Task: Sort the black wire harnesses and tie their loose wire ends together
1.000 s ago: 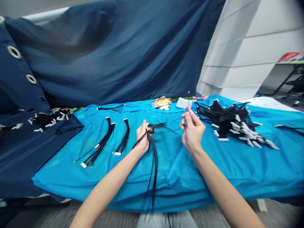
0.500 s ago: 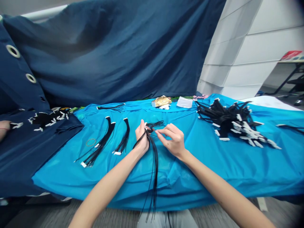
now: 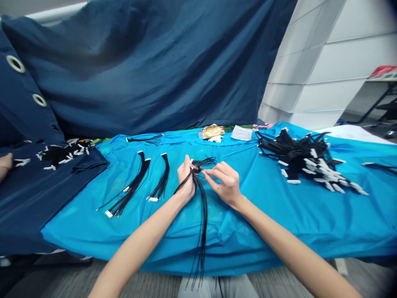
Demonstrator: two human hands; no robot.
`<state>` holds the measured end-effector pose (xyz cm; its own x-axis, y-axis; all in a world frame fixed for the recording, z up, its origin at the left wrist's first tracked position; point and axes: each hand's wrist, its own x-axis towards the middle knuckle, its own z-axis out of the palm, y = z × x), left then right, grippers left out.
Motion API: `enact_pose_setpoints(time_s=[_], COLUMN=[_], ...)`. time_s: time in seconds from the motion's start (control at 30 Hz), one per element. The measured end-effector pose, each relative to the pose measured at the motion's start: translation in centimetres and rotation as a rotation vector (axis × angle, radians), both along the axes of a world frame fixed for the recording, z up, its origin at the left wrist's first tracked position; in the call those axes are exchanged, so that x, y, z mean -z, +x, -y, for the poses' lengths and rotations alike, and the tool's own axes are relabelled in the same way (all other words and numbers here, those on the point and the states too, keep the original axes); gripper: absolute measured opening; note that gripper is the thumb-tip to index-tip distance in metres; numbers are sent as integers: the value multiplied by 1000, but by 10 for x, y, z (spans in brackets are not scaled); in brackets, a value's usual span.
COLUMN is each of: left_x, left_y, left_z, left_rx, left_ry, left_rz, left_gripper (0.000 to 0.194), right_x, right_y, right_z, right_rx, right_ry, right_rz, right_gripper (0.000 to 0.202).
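My left hand [image 3: 185, 180] is closed around a bundle of black wires [image 3: 203, 207] near a small white connector [image 3: 192, 162]. The loose wire ends hang down over the table's front edge, and other strands stick out to the right above my fingers. Just right of the bundle, my right hand [image 3: 226, 181] pinches what looks like a single thin black wire; its tip is too small to make out. To the left lie a short wire harness [image 3: 161, 178] and longer black harnesses [image 3: 133, 186] with white connectors.
On the blue cloth [image 3: 254, 231], a large pile of black harnesses [image 3: 304, 157] lies at right. A gold packet [image 3: 211, 131] and a white packet [image 3: 241, 133] sit at the back. A rubber band [image 3: 118, 185] lies left. Another person's hand [image 3: 5, 163] is beside more harnesses [image 3: 63, 153].
Both my hands stay almost in place, with the bundle still held. The other person's hand at the far left has shifted slightly.
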<state>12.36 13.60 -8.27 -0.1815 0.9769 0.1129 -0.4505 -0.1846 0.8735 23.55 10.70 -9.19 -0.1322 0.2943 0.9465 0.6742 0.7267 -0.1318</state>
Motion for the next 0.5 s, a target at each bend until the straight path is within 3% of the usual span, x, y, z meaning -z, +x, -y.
enact_pose_setpoints(time_s=[0.2,0.5], left_x=[-2,0], left_y=[1,3], left_z=[2,4], left_rx=[6,128], left_ry=[-8,-17], left_rz=[-32,-12], left_gripper=[39,35], right_x=[3,8], right_y=[0,3], right_z=[-3,-3], right_rx=[11,47], right_ry=[57,27], right_rz=[56,133], right_gripper=[5,9])
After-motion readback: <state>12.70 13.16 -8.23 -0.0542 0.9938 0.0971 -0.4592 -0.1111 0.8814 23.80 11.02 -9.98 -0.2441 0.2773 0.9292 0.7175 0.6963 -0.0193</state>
